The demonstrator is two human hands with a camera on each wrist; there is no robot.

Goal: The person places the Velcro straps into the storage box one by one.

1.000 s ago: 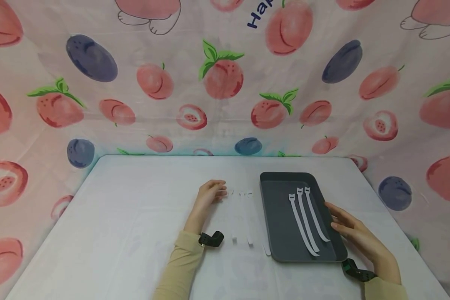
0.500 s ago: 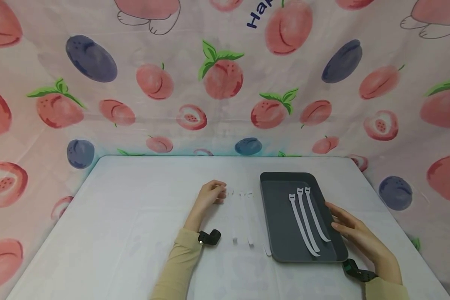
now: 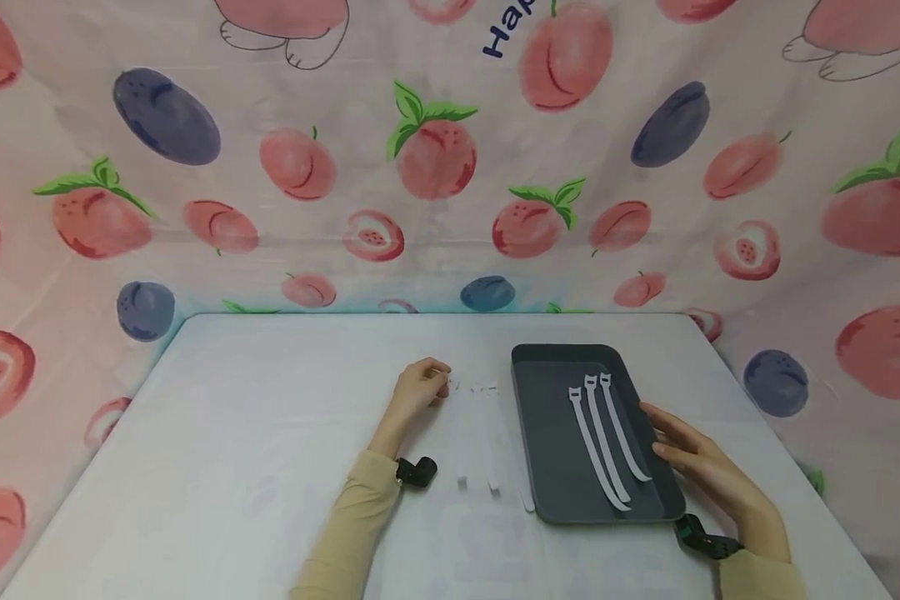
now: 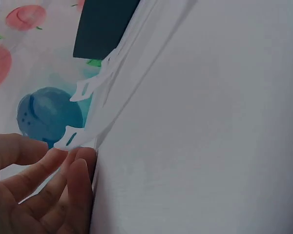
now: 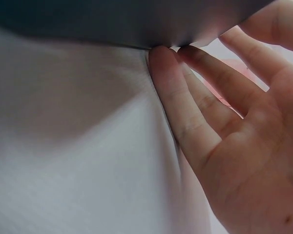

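A dark grey tray (image 3: 547,467) holds three white hook-and-loop cable ties (image 3: 597,446) lying side by side. To its left, more white cable ties lie on the white tabletop, hard to make out against it; one tail (image 3: 494,488) shows. My left hand (image 3: 417,390) is at the slotted head of the leftmost tie (image 4: 68,138), its thumb and forefinger pinching the end. Another slotted tie head (image 4: 85,89) lies just beyond. Along the tray's right side, my right hand (image 3: 708,471) rests with fairly straight fingers (image 5: 173,87) touching the edge.
The white table (image 3: 217,467) reaches back to a fruit-print cloth (image 3: 435,167) hung behind and at both sides. One more tie's tail (image 3: 528,502) sticks out beside the tray's left edge. Black straps with camera units (image 3: 417,472) sit on the wrists.
The left hand's fingers have drawn closer together at the tie's head. The right hand and tray hold the same place relative to each other; the head view has shifted slightly.
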